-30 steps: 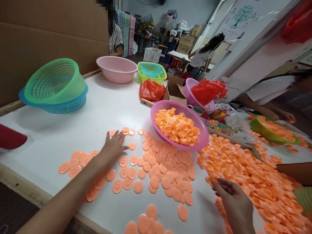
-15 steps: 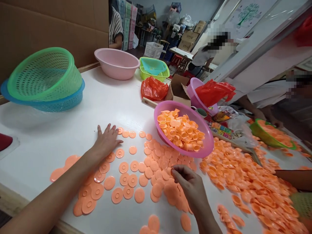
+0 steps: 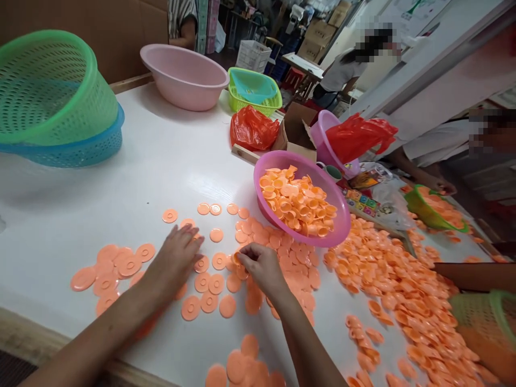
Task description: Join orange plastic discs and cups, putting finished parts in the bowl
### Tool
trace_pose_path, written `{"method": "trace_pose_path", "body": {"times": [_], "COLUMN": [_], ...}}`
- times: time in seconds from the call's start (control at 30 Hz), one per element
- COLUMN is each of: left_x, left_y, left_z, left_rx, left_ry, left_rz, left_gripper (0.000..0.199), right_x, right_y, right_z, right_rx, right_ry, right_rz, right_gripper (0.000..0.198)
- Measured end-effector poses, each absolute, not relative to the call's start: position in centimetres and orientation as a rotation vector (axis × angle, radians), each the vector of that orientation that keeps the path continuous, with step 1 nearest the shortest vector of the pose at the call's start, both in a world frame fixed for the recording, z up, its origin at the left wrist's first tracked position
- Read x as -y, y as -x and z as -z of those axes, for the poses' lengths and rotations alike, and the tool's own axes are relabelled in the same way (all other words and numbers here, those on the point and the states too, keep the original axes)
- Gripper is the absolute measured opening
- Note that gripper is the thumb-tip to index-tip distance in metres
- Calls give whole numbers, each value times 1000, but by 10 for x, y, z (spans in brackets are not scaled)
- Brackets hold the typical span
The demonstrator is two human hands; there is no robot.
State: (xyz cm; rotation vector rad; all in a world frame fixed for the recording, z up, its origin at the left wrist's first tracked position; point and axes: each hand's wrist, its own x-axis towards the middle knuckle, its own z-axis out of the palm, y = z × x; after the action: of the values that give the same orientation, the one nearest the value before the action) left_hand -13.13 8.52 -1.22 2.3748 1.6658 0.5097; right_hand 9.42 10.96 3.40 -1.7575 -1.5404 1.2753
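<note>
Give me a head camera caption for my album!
Left hand and right hand among orange discs, near a filled pink bowl.

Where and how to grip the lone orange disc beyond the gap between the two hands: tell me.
Probably best to pinch opposite edges of the orange disc, coming straight down from above. It lies flat and looks thin, so its edge offers the likeliest hold; bare table around it leaves room on every side.

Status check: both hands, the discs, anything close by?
Left hand open, fingers over orange discs. Right hand pinching a small orange piece. Magenta bowl at the discs' far edge.
</note>
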Motion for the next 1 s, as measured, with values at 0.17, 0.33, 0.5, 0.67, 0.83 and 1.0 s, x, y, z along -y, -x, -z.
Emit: {"method": "trace_pose_path", "body": {"times": [0.17,0.33,0.5,0.67,0.83,1.0], "left_x": [-79,-84,-84,-83,-93,-112], "left_y": [100,112,111,104,104,94], "left_z": [13,14,18,26,9,-11], "left_rx": [-1486,-1568,-1515,-1486,-1583,-1641], "left_ry": [-2396,-2301,-2235,-2152,-1843,-1422], "left_rz": [-569,-554,-634,-715,-840,-691], "left_gripper": [16,15,10,14,24,15], "right_x": [-114,-117,-116,-116,-127,-135], "right_y": [-84,-81,-66,-54,-49,-44], "right_z": [-22,-21,-14,-7,-4,-5], "right_rx": [1591,1591,1755,1837,1831,1925], "right_ry": [1768,1739,1771,1782,1727,1712], "right_rz": [-1278,-1260,-1206,-1040,-999,-946], "right_gripper": [11,10,10,16,17,19]}}
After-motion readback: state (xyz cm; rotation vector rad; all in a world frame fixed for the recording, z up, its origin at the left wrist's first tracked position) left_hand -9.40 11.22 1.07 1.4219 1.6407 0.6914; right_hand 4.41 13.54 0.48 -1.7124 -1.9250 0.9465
